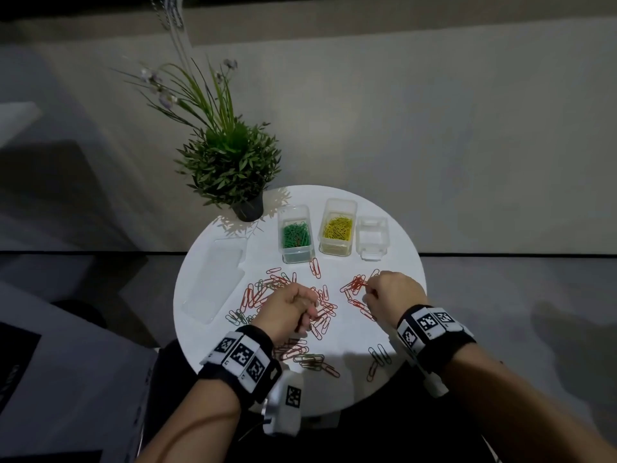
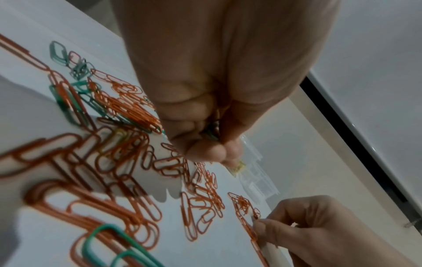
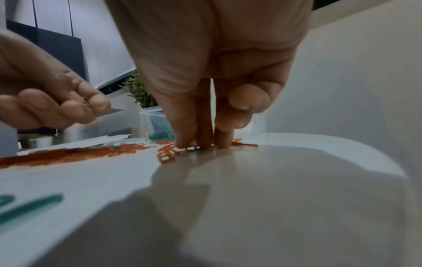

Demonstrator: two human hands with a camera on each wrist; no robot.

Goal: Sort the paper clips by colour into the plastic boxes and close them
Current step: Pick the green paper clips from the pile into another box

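From the head view, a round white table [image 1: 394, 248] carries three clear plastic boxes in a row at its far side: one with green paper clips [image 1: 295, 234], one with yellow paper clips [image 1: 337, 227], and an empty box [image 1: 371, 237] at the right. A potted plant [image 1: 230, 165] stands at the far left edge, and clear flat lids [image 1: 217, 279] lie left of the boxes. Red paper clips [image 1: 267, 289] with a few green ones lie scattered across the near half, partly hidden under both hands. The left hand [image 1: 288, 310] is curled over the main pile; the right hand [image 1: 394, 292] reaches down onto a smaller red cluster [image 1: 355, 285].

The left wrist view shows the left hand [image 2: 212, 86] bunched shut, fingertips pinching a few clips [image 2: 213, 130], seemingly green, above the red pile [image 2: 128, 108]. The right hand [image 2: 308, 225] touches red clips near the table edge.

In the right wrist view the right hand's [image 3: 210, 72] fingers [image 3: 224, 137] point straight down, tips pressing on the table among red clips [image 3: 169, 153] and one green clip [image 3: 193, 148]; whether it grips any I cannot tell. The green-clip box [image 3: 157, 126] sits behind, partly blocked by the fingers.
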